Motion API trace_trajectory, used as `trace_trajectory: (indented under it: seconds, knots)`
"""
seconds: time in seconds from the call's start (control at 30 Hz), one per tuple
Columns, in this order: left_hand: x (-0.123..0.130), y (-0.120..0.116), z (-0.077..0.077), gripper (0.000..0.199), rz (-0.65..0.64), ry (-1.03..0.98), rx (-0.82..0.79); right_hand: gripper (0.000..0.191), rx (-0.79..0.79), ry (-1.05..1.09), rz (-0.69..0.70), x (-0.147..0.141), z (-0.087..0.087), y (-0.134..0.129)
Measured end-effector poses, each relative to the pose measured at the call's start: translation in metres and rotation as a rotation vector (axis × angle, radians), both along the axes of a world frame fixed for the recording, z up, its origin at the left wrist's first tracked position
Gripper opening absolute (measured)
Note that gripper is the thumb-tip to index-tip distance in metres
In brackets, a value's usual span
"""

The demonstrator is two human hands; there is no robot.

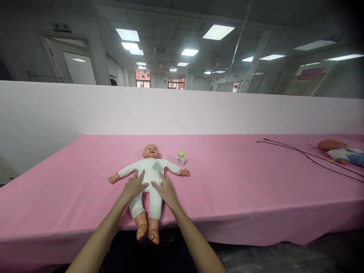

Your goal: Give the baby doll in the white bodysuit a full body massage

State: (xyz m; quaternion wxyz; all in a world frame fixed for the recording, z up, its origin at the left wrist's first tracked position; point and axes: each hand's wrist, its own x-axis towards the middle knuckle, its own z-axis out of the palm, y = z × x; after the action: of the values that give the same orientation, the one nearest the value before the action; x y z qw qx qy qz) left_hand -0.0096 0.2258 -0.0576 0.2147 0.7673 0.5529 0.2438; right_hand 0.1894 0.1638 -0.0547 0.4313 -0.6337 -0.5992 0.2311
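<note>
Head view looks down the length of a baby doll (150,178) lying on its back on a pink-covered tabletop (224,193). Its long axis runs almost straight away from the person: the head points to the far side, tilted very slightly to the right in the view, and the bare feet point toward the person at the near edge. The arms spread out to either side, and the white bodysuit (152,170) covers the torso and legs.

Both hands rest on the doll around the waist, open, with fingers spread and palms down. Neither has hold of anything. The left hand (132,187) lies on the doll's right side, the right hand (166,189) on its other side, their fingertips just apart.

A small white bottle with a green cap (180,158) stands just beyond the doll's left arm. Well off to the right lie black cords (295,155) and a second doll (338,149).
</note>
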Motion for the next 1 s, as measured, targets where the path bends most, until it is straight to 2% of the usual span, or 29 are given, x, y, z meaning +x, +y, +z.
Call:
trace_trajectory:
  seconds: [0.07,0.1,0.17,0.23,0.27,0.33,0.4,0.43,0.5,0.57,0.67,0.77,0.87,0.93,1.0]
  knots:
    - [0.006,-0.004,0.009,0.072,-0.017,0.076,0.041,0.065,0.000,-0.084,-0.010,0.009,0.003,-0.001]
    - [0.013,-0.006,0.016,0.070,-0.040,0.045,0.069,0.060,0.002,-0.123,-0.011,0.016,0.006,0.000]
    - [0.033,-0.009,0.036,0.060,-0.117,-0.169,0.106,0.048,0.009,-0.183,-0.027,0.036,0.017,0.005]
    - [0.064,-0.008,0.058,0.047,-0.207,-0.489,0.024,0.041,0.004,-0.242,-0.081,0.060,0.029,0.015]
    - [0.082,-0.006,0.068,0.040,-0.252,-0.651,-0.077,0.040,0.002,-0.284,-0.117,0.072,0.035,0.022]
    - [0.120,0.004,0.084,0.031,-0.307,-0.979,-0.393,0.037,0.012,-0.378,-0.183,0.093,0.043,0.037]
    - [0.157,0.018,0.093,0.030,-0.216,-1.285,-0.762,0.037,0.032,-0.443,-0.214,0.112,0.047,0.053]
    - [0.174,0.026,0.095,0.032,-0.142,-1.389,-0.892,0.041,0.042,-0.461,-0.213,0.119,0.048,0.061]
    - [0.203,0.043,0.095,0.037,-0.009,-1.493,-0.998,0.050,0.054,-0.480,-0.196,0.133,0.045,0.077]
    - [0.225,0.056,0.091,0.041,0.044,-1.520,-0.975,0.056,0.064,-0.504,-0.161,0.143,0.038,0.091]
    - [0.243,0.068,0.083,0.047,0.099,-1.553,-0.962,0.064,0.079,-0.543,-0.093,0.155,0.023,0.108]
    - [0.247,0.072,0.074,0.054,0.121,-1.566,-0.961,0.066,0.107,-0.589,-0.056,0.161,0.010,0.117]
    - [0.240,0.070,0.067,0.058,0.108,-1.571,-0.971,0.068,0.125,-0.592,-0.028,0.165,0.005,0.120]
    - [0.232,0.066,0.067,0.061,0.092,-1.569,-0.988,0.068,0.123,-0.522,-0.017,0.166,0.007,0.119]
    - [0.221,0.061,0.074,0.063,0.057,-1.573,-0.996,0.065,0.126,-0.462,-0.022,0.163,0.009,0.117]
